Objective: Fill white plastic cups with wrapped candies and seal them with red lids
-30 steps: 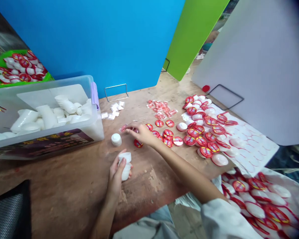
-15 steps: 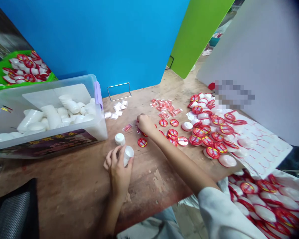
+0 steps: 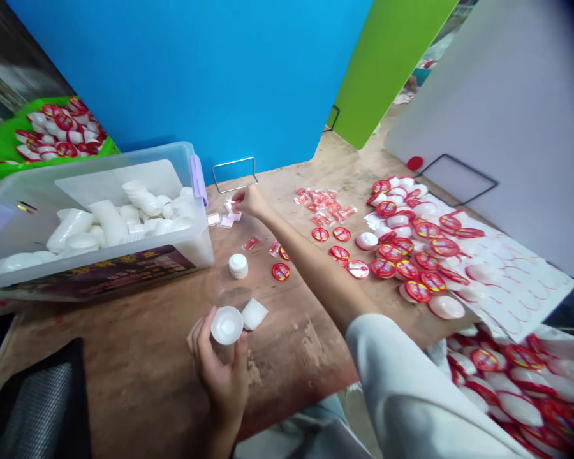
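Observation:
My left hand [image 3: 220,370] grips a white plastic cup [image 3: 227,325] with its open mouth facing up. A white square piece [image 3: 254,313] lies on the wooden table [image 3: 124,338] just right of that cup, beside a thin transparent film [image 3: 234,296]. My right hand [image 3: 249,201] reaches far across the table, its fingertips pinched at the small white sachets [image 3: 228,213]. I cannot tell whether it has one. Nearby stand a stack of white caps [image 3: 238,266], a red-printed round label [image 3: 280,271] and a small red sachet [image 3: 251,243].
A transparent plastic bin [image 3: 110,156] of white cups stands at left, with a green basket [image 3: 33,105] behind it. Red-labelled white lids [image 3: 411,255] lie heaped at right. A blue panel [image 3: 172,70] and a wire stand [image 3: 234,173] bound the table's far side.
My right hand has moved from the red labels to the white sachets at the far left. My left hand has turned the cup mouth-up, and a white piece now lies beside it.

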A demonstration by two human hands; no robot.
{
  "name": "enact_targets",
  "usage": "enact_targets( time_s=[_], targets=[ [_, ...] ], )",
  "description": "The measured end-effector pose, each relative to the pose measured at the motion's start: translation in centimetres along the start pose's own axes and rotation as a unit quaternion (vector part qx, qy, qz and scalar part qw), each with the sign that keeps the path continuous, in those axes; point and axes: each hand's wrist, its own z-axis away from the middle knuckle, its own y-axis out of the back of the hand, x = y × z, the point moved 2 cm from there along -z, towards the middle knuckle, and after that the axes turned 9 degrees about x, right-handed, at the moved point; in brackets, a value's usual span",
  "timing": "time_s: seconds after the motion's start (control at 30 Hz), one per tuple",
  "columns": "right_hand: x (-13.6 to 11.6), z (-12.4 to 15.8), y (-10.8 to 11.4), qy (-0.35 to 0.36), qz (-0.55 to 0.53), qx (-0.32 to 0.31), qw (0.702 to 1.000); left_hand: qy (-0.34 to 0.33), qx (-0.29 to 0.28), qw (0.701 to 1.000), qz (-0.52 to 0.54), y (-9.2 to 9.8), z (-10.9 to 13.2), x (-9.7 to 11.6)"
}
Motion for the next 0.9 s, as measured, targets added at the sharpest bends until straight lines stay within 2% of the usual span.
enact_targets(
  time_s=[0.13, 0.23, 0.4, 0.53, 0.67, 0.73, 0.77, 0.83, 0.9],
  targets=[
    [-0.9, -1.0, -2.6, -0.062, 0.024, -0.021, 0.998, 0.036, -0.013, 0.999, 0.005, 0.5, 0.6, -0.9],
    [-0.9, -0.5, -3.5, -0.085, 0.045, -0.026, 0.995, 0.049, -0.029, 0.998, 0.013, 0.5, 1.2, -1.2],
    [-1.1, 0.8, -3.0, -0.052, 0.047, -0.027, 0.997, 0.079, -0.1, 0.989, 0.07, -0.5, 2.9, -0.2],
    [-0.7, 3.6, -1.5, -0.01, 0.008, -0.011, 1.0, 0.161, -0.087, 0.975, 0.124, -0.9, 3.1, 0.5],
    [0.1, 10.0, 1.7, -0.015, -0.048, 0.031, 0.998, 0.201, -0.03, 0.967, 0.151, -0.6, 1.7, 0.3],
    [0.0, 14.6, 3.4, -0.033, -0.113, 0.062, 0.991, 0.187, -0.047, 0.971, 0.138, -0.6, 1.0, 0.2],
    [-0.2, 17.1, 4.1, -0.054, -0.208, 0.093, 0.972, 0.162, -0.069, 0.976, 0.124, -0.8, 0.8, 0.3],
    [-0.7, 22.1, 4.9, -0.085, -0.378, 0.134, 0.912, 0.065, -0.123, 0.986, 0.088, -1.3, 0.8, 0.9],
    [-1.1, 26.5, 4.8, -0.132, -0.46, 0.151, 0.865, -0.059, -0.162, 0.983, 0.06, -1.8, 1.3, 1.9]
  ],
)
